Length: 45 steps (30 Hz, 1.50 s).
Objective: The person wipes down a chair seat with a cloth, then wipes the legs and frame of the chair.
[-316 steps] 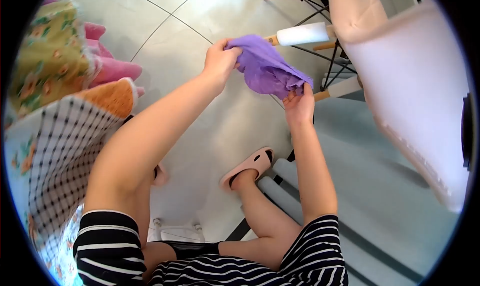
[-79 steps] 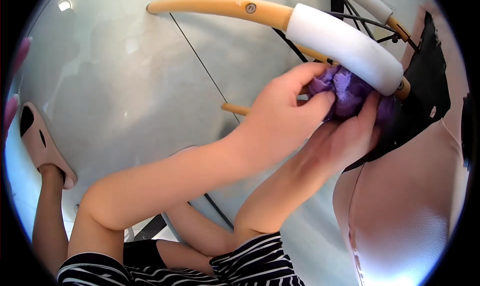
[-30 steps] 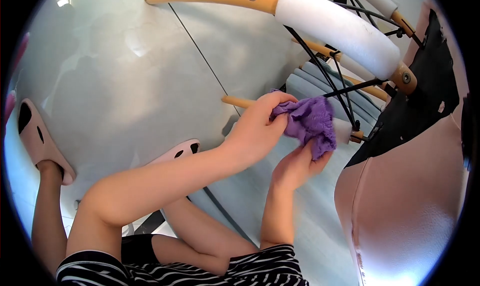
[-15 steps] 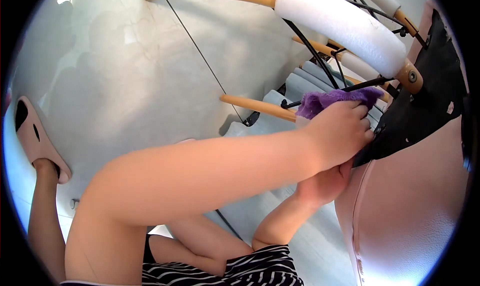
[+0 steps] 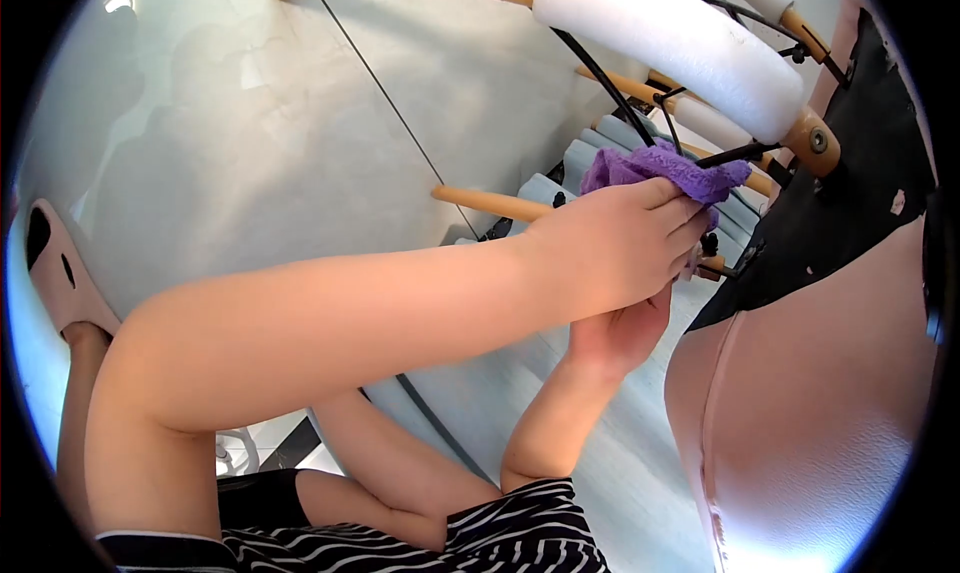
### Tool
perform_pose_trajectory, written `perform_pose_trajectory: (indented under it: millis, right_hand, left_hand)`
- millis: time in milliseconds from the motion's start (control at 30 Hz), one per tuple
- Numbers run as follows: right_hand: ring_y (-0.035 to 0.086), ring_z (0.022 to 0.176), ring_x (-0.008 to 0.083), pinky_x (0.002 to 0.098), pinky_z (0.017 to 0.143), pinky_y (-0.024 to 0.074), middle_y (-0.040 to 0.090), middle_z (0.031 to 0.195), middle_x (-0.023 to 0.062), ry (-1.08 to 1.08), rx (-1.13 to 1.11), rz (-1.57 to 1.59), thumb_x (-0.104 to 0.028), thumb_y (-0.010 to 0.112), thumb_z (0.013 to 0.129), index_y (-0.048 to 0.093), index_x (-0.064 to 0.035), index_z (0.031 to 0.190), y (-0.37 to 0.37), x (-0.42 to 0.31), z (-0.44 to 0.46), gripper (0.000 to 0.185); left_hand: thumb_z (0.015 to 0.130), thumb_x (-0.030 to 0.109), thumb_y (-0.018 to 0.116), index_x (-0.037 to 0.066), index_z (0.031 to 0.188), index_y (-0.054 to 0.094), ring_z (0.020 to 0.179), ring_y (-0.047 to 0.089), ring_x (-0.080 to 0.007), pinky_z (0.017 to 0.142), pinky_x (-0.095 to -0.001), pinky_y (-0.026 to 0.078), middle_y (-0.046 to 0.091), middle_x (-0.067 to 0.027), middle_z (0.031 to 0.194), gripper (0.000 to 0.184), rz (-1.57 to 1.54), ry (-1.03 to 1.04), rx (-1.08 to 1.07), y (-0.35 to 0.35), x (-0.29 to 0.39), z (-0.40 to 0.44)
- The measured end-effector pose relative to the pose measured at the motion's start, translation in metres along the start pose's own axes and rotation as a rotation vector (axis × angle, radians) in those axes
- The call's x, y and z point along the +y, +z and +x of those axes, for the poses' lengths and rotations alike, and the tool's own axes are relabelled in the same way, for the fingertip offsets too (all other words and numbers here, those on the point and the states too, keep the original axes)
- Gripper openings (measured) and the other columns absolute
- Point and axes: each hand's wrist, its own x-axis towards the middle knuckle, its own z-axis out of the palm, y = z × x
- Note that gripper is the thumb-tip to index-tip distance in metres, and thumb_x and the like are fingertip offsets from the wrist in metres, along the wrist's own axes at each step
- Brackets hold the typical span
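A crumpled purple cloth (image 5: pixel 660 170) is wrapped about a chair leg beside the thin black metal rods. My left hand (image 5: pixel 625 238) lies over the cloth with its fingers curled round it. Just below, my right hand (image 5: pixel 630 328) is at the lower side of the same leg; its fingers are largely hidden behind my left hand, so what it grips does not show. Above both hands runs a wooden leg with a white sleeve (image 5: pixel 670 53), bolted near the chair's black underside (image 5: pixel 830 193).
The chair's pink padded seat (image 5: pixel 800 373) fills the right side. More wooden legs with white sleeves (image 5: pixel 715 123) stand behind. Grey-blue slatted furniture (image 5: pixel 620 423) lies below the hands. A pink slipper (image 5: pixel 65 263) is on the tiled floor (image 5: pixel 250 153) at left.
Since one second ago, the cloth has gone from being held between both hands to lying around the leg, up and to the right. In the last half second, my left hand has shifted slightly left.
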Motion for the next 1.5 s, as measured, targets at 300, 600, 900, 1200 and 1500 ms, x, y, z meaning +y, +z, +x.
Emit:
perform_pose_trajectory:
  millis: [300, 600, 900, 1200, 1500]
  right_hand:
    - [0.037, 0.127, 0.0151, 0.0349, 0.105, 0.0283, 0.039, 0.138, 0.0049, -0.164, 0.026, -0.386, -0.031, 0.027, 0.100, 0.035, -0.0019, 0.133, -0.003, 0.002, -0.019, 0.045]
    - [0.042, 0.124, 0.0209, 0.0410, 0.106, 0.0290, 0.046, 0.133, 0.0104, 0.008, 0.080, -0.091, -0.027, 0.033, 0.098, 0.043, 0.0005, 0.127, 0.000, -0.004, -0.014, 0.041]
    - [0.043, 0.123, 0.0210, 0.0361, 0.105, 0.0365, 0.044, 0.133, 0.0115, -0.396, 0.183, -0.885, -0.007, 0.038, 0.096, 0.041, 0.0050, 0.128, -0.017, 0.052, 0.001, 0.035]
    - [0.049, 0.119, 0.0240, 0.0380, 0.105, 0.0388, 0.051, 0.128, 0.0150, -0.670, 0.175, -1.136, -0.015, 0.046, 0.096, 0.045, 0.0070, 0.123, 0.000, 0.060, -0.023, 0.035]
    - [0.048, 0.118, 0.0229, 0.0376, 0.102, 0.0370, 0.050, 0.129, 0.0128, -0.506, 0.306, -1.057, -0.021, 0.041, 0.098, 0.044, 0.0024, 0.125, -0.003, 0.040, -0.003, 0.036]
  left_hand:
    - [0.071, 0.013, 0.055, 0.009, 0.075, 0.053, 0.082, 0.054, -0.0170, 0.070, -0.0288, 0.043, 0.055, -0.0006, 0.078, 0.006, -0.117, -0.090, -0.170, 0.014, 0.013, 0.043]
    - [0.075, 0.017, 0.057, 0.008, 0.095, 0.059, 0.096, 0.057, -0.0175, 0.098, -0.0340, 0.035, 0.062, -0.0009, 0.093, 0.022, -0.071, -0.012, -0.088, 0.034, 0.018, 0.038]
    - [0.076, 0.014, 0.059, 0.011, 0.108, 0.058, 0.104, 0.056, -0.0169, 0.093, -0.0340, 0.045, 0.061, -0.0033, 0.102, 0.032, -0.371, -0.136, -0.052, -0.004, -0.046, -0.065]
    - [0.084, 0.009, 0.059, 0.000, 0.117, 0.048, 0.106, 0.051, -0.0277, 0.089, -0.0360, 0.043, 0.052, -0.0152, 0.113, 0.036, -1.257, -1.038, 0.321, -0.005, 0.000, -0.029]
    - [0.073, 0.011, 0.059, 0.007, 0.086, 0.057, 0.080, 0.057, -0.0308, 0.069, -0.0391, 0.045, 0.058, -0.0078, 0.082, 0.014, -0.568, -0.815, 0.165, 0.022, -0.008, -0.014]
